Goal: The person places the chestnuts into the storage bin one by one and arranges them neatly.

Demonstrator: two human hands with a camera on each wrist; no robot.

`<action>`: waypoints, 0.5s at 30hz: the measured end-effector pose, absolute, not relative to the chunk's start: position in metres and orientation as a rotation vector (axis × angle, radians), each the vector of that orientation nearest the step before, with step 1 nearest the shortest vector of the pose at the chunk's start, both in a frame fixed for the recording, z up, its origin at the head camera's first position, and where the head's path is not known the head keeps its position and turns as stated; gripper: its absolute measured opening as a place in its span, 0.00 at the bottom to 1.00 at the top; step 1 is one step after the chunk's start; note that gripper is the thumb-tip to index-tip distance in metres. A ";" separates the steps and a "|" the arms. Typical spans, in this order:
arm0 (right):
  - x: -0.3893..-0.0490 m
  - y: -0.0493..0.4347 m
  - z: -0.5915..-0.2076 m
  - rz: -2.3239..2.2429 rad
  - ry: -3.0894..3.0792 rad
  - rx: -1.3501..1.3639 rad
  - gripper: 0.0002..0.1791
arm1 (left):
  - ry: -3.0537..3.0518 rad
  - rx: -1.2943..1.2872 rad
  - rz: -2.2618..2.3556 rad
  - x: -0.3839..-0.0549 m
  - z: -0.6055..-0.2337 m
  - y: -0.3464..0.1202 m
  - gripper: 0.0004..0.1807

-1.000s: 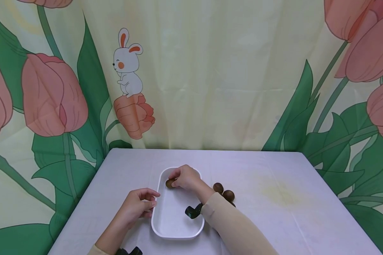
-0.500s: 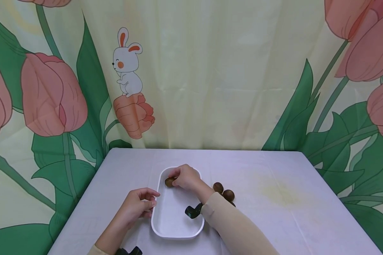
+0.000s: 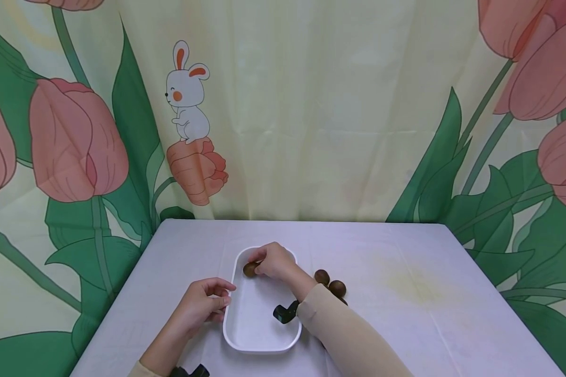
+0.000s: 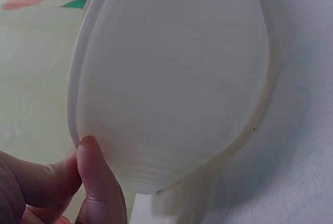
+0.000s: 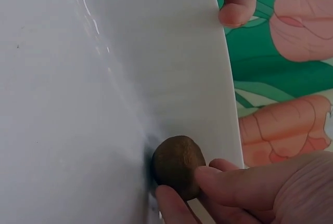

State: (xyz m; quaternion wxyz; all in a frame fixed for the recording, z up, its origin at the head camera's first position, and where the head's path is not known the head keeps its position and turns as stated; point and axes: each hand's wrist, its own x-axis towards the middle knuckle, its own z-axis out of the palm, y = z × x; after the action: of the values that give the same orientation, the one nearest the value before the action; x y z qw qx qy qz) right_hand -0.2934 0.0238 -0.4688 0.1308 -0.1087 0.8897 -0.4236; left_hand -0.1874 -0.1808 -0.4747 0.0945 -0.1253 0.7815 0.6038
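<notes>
A white rectangular tray with rounded corners lies on the table. My right hand reaches over its far end, thumb and fingertips on a round brown ball that looks like a nut or dried fruit. In the right wrist view this ball sits in the corner where the tray's floor meets its wall. At the tray's left side, my left hand pinches the rim between thumb and fingers; the thumb lies against the outer wall in the left wrist view.
Right of the tray, several brown balls lie close together, partly hidden by the right sleeve. A black wrist-camera mount hangs above the tray. A tulip-and-rabbit curtain hangs behind the white table.
The brown ball under my right fingertips has shifted very slightly toward the tray's far left corner. My left hand has kept its place at the rim.
</notes>
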 end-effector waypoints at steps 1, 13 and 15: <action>-0.293 0.024 -0.469 -1.231 2.585 -0.314 0.12 | 2.318 -0.370 1.789 -0.188 -0.475 -0.181 0.12; -0.290 0.022 -0.464 -1.278 2.594 -0.235 0.14 | 2.321 -0.376 1.771 -0.187 -0.473 -0.181 0.13; -0.290 0.023 -0.464 -1.292 2.586 -0.222 0.14 | 2.319 -0.376 1.770 -0.186 -0.472 -0.181 0.13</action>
State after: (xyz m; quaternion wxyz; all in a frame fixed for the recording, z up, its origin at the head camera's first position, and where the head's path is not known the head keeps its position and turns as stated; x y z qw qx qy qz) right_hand -0.2901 0.0227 -0.4637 0.1210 -0.0759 0.8854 -0.4424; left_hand -0.1865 -0.1811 -0.4722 0.0999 -0.1271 0.7844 0.5988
